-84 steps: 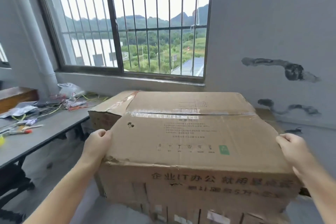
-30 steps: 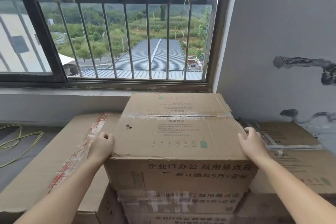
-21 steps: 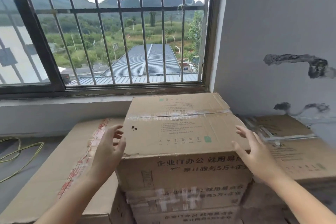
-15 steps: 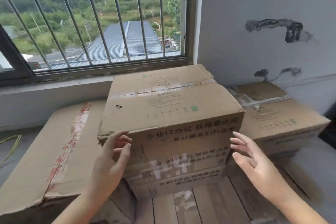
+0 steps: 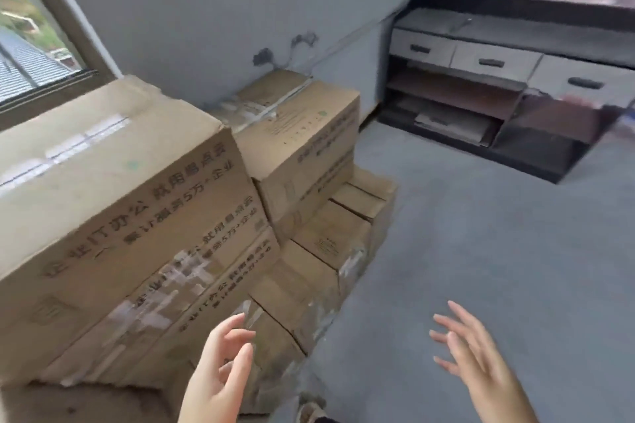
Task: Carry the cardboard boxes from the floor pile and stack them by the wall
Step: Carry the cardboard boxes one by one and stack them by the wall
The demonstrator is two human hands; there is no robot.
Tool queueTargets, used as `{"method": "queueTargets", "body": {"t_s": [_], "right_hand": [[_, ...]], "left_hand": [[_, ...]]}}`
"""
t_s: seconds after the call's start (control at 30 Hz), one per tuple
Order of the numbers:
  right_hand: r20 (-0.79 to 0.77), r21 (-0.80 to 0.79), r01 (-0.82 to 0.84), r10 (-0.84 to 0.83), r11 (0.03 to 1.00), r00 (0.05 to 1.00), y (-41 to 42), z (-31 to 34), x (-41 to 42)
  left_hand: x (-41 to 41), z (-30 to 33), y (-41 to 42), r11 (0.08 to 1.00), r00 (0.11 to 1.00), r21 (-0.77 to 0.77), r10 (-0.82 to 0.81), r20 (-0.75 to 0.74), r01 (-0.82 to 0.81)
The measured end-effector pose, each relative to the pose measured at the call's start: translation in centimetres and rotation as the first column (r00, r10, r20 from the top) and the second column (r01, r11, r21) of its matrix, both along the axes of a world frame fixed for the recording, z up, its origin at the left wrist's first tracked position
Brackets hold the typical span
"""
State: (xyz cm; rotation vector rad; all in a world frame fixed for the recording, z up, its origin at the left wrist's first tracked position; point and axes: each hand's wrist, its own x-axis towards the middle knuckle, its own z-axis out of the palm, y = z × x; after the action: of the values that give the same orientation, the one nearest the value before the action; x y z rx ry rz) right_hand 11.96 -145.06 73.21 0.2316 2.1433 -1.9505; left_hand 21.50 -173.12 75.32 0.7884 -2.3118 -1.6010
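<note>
both hands have come off the top box (image 5: 113,182) — a moment ago they were pressed flat against its two sides, and now it sits on its own on the stack by the wall (image 5: 213,21), just beside the window (image 5: 31,45). the view has also swung round to the right, away from the window and toward the open floor (image 5: 498,251). by the look of it this box is placed, and the person is turning to go back for another; the floor pile itself is not in view.

the left hand (image 5: 220,371) hangs low in front of the stack, its fingers (image 5: 237,326) loosely spread and holding nothing. it is near the taped lower boxes (image 5: 165,312) but whether it touches them i cannot tell — the picture is blurred by motion. the right hand (image 5: 481,361) is out over bare floor, well apart from every box, fingers straight and fanned, also empty.

the placed box lies up and to the left of both hands, its printed front face toward the camera, top flap seam taped. to its right stands a second stack (image 5: 295,134) against the same wall, lower, with smaller boxes (image 5: 330,237) stepped down in front of it. across the floor a dark shelf unit (image 5: 498,86) with pale drawers stands against the far wall.
</note>
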Motion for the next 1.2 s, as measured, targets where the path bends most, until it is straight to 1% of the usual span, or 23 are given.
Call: {"method": "queueTargets", "body": {"t_s": [0.1,0.2,0.27,0.33,0.4,0.53,0.63,0.73,0.8,0.83,0.97,1.07,1.13,1.2], "right_hand": [[-0.015,0.021,0.192,-0.192,0.981,0.981,6.8,-0.2,3.9],[-0.021,0.069,0.361,-0.360,0.930,0.933,14.5,-0.6,8.3],[-0.014,0.092,0.452,-0.453,0.887,0.891,19.8,-0.8,11.7],[-0.008,0.114,0.549,-0.551,0.828,0.834,24.6,-0.6,15.4],[-0.001,0.121,0.641,-0.646,0.758,0.763,28.8,-0.4,19.0],[0.004,0.130,0.817,-0.824,0.562,0.567,34.7,0.3,25.4],[0.038,0.118,0.908,-0.916,0.401,0.400,37.0,0.3,29.2],[0.077,0.111,0.971,-0.976,0.211,0.204,38.4,-0.1,31.7],[0.106,0.107,0.988,-0.990,0.108,0.097,39.5,-0.8,32.8],[0.117,0.103,0.993,-0.992,0.065,0.053,40.2,-1.1,33.0],[0.127,0.103,0.992,-0.988,-0.070,-0.083,45.2,-2.0,32.5],[0.082,0.096,0.982,-0.982,-0.161,-0.169,50.1,-1.4,31.1],[0.032,0.089,0.975,-0.978,-0.204,-0.207,53.5,-0.2,29.9],[-0.016,0.094,0.970,-0.975,-0.224,-0.223,56.5,0.9,28.4]], "left_hand": [[-2.2,0.4,5.7,0.976,0.976,-0.007,-0.219,0.003,0.219],[-3.4,0.8,12.7,0.937,0.936,-0.001,-0.350,-0.028,0.350],[-3.4,0.8,17.9,0.900,0.901,0.044,-0.431,-0.043,0.433],[-3.2,0.6,23.4,0.844,0.850,0.101,-0.523,-0.056,0.526],[-2.8,0.3,28.6,0.773,0.783,0.132,-0.620,-0.049,0.620],[-2.8,0.9,37.9,0.625,0.637,0.153,-0.770,-0.043,0.766],[-3.2,0.8,43.8,0.468,0.472,0.126,-0.882,-0.004,0.875],[-3.6,0.3,49.6,0.311,0.310,0.112,-0.950,0.029,0.944],[-3.9,-0.2,53.6,0.215,0.211,0.104,-0.976,0.046,0.971],[-4.1,-0.5,55.7,0.180,0.176,0.102,-0.983,0.046,0.978],[-5.3,-1.6,65.0,0.057,0.055,0.119,-0.998,0.019,0.991],[-7.1,-1.7,72.3,-0.022,-0.020,0.131,-1.000,-0.014,0.991],[-8.6,-0.8,77.0,-0.079,-0.075,0.128,-0.997,-0.035,0.989],[-10.1,0.3,81.3,-0.124,-0.117,0.133,-0.991,-0.065,0.983]]}}
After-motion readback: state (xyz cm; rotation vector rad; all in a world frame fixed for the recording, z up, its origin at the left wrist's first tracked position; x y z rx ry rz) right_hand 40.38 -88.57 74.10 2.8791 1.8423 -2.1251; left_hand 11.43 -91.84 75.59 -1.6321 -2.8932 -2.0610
